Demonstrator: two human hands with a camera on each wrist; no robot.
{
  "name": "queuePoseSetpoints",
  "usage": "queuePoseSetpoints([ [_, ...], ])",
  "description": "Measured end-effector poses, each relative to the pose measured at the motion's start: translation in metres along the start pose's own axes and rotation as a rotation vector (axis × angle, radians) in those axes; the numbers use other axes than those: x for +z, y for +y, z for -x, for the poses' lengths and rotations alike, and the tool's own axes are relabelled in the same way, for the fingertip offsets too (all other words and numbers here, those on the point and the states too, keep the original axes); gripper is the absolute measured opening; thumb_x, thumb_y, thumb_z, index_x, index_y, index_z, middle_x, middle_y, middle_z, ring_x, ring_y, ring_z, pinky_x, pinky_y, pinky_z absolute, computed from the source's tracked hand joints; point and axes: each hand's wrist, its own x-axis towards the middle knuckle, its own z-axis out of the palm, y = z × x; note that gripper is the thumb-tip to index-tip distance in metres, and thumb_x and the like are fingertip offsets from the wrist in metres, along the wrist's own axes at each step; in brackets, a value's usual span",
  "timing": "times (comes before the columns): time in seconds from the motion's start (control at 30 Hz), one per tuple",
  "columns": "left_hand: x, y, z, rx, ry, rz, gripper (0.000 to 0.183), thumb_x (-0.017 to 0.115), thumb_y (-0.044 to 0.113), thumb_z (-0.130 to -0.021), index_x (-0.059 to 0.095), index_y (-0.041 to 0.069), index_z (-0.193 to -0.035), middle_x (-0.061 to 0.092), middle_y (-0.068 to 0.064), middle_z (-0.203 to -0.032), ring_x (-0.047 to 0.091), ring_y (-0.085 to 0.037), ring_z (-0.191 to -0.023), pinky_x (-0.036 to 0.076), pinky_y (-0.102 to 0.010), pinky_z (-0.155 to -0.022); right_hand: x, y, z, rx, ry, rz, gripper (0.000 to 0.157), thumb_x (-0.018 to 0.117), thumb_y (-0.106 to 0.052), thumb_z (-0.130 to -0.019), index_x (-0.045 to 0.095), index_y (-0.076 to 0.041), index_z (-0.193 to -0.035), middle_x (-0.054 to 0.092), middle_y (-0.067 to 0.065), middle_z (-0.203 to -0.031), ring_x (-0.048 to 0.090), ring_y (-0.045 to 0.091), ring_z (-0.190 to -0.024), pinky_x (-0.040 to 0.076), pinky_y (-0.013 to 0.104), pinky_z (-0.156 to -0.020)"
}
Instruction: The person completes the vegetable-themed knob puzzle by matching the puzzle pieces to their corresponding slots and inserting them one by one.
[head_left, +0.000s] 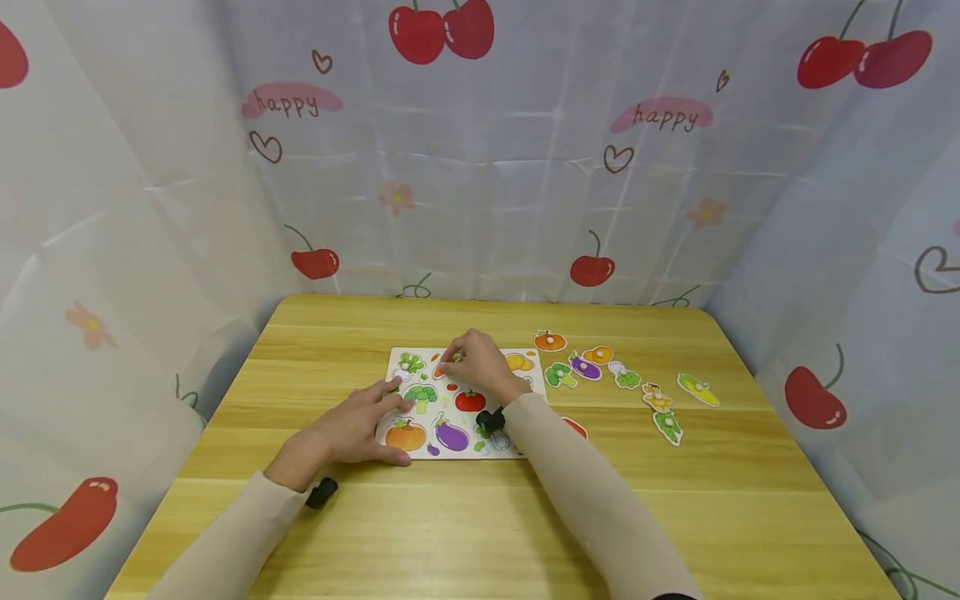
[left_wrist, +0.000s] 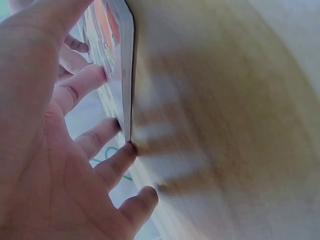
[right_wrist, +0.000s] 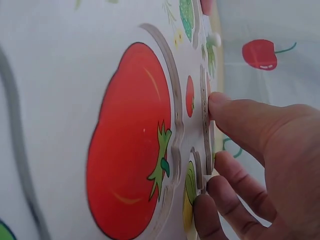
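Note:
A white vegetable puzzle board [head_left: 457,412] lies on the table, with printed recesses such as the tomato [right_wrist: 130,145] and the eggplant [head_left: 452,435]. Bent over its far part is my right hand [head_left: 480,364], thumb and fingertips pinching an orange carrot piece [head_left: 438,372] at the board's surface. The hand covers much of that piece. At the board's left edge rests my left hand [head_left: 358,423], its fingers spread, some over the broccoli recess [head_left: 422,398] side and the thumb at the front edge. In the left wrist view the board's edge [left_wrist: 128,75] runs beside these fingertips.
Loose knobbed pieces lie right of the board: pumpkin [head_left: 550,341], broccoli [head_left: 560,375], eggplant piece [head_left: 585,366], a round orange one [head_left: 597,355], corn [head_left: 698,389] and several others. A red piece [head_left: 574,427] sits partly behind the right sleeve. A cherry-print curtain [head_left: 480,208] surrounds the table.

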Motion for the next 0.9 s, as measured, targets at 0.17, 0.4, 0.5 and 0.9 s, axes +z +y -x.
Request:
queuePoseSetpoints([
  [0.17,0.0003,0.0003,0.0007,0.004,0.000,0.002,0.096,0.097,0.067,-0.088,0.066,0.014,-0.162,0.037,-0.026,-0.187,0.042,-0.055,-0.171,0.034,-0.079,-0.138,0.0014,-0.0035,0.0006,-0.001,-0.008,-0.035,0.008,0.090,-0.025,-0.106,0.091,-0.017,-0.105,0.074,0.008,-0.124,0.065,0.021,-0.102,0.060,0.037,-0.088],
  [0.4,-0.0004,0.0007,0.0001,-0.003,-0.004,0.003,0.097,0.096,0.069,-0.089,0.066,0.014,-0.163,0.037,-0.025,-0.188,0.041,-0.054,-0.172,0.033,-0.080,-0.138,0.0017,-0.0087,0.0030,0.043,-0.011,-0.021,0.008,0.090,-0.026,-0.106,0.090,-0.018,-0.105,0.069,0.007,-0.124,0.061,0.022,-0.103,0.056,0.035,-0.086],
  [0.5,-0.0003,0.0006,0.0001,-0.001,-0.001,0.001,0.097,0.096,0.069,-0.089,0.066,0.014,-0.163,0.037,-0.025,-0.188,0.041,-0.054,-0.172,0.033,-0.080,-0.138,0.0025,-0.0089,0.0024,0.045,-0.009,-0.030,0.007,0.090,-0.024,-0.106,0.091,-0.017,-0.103,0.071,0.006,-0.121,0.062,0.022,-0.100,0.055,0.034,-0.082],
  [0.9,0.0008,-0.0011,-0.0004,-0.004,-0.003,-0.005,0.098,0.095,0.072,-0.088,0.065,0.016,-0.164,0.036,-0.024,-0.188,0.040,-0.054,-0.172,0.034,-0.079,-0.138,0.0025,-0.0004,0.0010,0.046,-0.024,-0.061,0.008,0.089,-0.023,-0.107,0.091,-0.015,-0.109,0.068,0.010,-0.128,0.062,0.024,-0.111,0.059,0.039,-0.096],
])
